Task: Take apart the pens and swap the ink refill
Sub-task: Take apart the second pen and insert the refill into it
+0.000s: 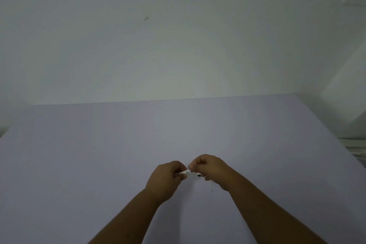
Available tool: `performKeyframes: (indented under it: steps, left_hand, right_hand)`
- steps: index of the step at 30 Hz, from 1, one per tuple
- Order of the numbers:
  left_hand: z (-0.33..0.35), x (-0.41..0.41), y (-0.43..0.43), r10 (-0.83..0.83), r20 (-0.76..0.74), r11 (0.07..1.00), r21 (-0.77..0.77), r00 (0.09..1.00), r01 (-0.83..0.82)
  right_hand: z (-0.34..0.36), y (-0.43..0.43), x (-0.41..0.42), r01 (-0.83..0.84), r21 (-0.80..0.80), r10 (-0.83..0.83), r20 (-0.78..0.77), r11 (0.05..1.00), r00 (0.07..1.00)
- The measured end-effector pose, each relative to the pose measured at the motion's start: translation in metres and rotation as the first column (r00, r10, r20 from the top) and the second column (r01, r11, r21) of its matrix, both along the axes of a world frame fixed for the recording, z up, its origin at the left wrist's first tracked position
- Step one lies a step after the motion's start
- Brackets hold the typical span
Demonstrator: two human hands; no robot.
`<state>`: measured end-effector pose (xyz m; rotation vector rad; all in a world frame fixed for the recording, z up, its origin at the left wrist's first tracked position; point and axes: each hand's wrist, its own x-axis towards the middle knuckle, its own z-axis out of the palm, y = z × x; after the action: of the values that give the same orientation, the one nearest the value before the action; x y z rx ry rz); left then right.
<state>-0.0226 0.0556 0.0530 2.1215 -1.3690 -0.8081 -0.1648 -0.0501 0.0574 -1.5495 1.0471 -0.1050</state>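
Head view shows both hands meeting just above the near middle of the lavender table [99, 144], each pinched on one end of a small pale pen [187, 172]. Left hand [165, 178] has its fingers curled tight round one end; right hand [210, 170] grips the other end, where a dark spot shows. Judging by this, the pen is being pulled or unscrewed apart; next comes a steady opposed twist, then drawing out the refill, not visible here.
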Motion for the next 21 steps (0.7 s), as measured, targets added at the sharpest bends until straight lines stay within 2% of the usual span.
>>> performKeyframes:
  steps: [2, 6, 10, 14, 18, 21]
  left_hand:
    - [0.0001, -0.0003, -0.0002, 0.000, -0.003, 1.000, 0.005, 1.000, 0.000]
    - [-0.0013, -0.0020, 0.0021, -0.003, 0.005, 1.000, 0.000, 1.000, 0.003]
    - [-0.0004, -0.0009, 0.0022, 0.012, -0.027, 1.000, 0.000, 1.000, -0.012]
    - [-0.0002, -0.0032, 0.0022, -0.002, -0.016, 1.000, -0.007, 1.000, 0.001]
    - [0.0009, -0.0033, 0.0016, 0.003, -0.014, 1.000, -0.010, 1.000, -0.003]
    - [0.0002, -0.0032, 0.0021, -0.009, -0.002, 1.000, -0.011, 1.000, 0.009]
  right_hand:
    - [0.0007, -0.0019, -0.0018, -0.012, 0.013, 0.011, 0.030, 1.000, 0.999]
    - [0.0005, -0.0001, 0.0002, -0.002, -0.009, 0.001, -0.092, 1.000, 0.996]
    - [-0.0014, -0.0020, -0.0070, -0.037, 0.016, 0.037, 0.048, 0.999, 0.998]
    - [0.0017, -0.0027, -0.0044, -0.012, 0.005, 0.012, -0.045, 1.000, 0.999]
    - [-0.0003, -0.0018, -0.0052, -0.037, 0.001, 0.036, 0.053, 0.999, 0.998]
    - [0.0008, -0.0002, -0.0013, -0.018, -0.002, 0.018, -0.028, 1.000, 0.999]
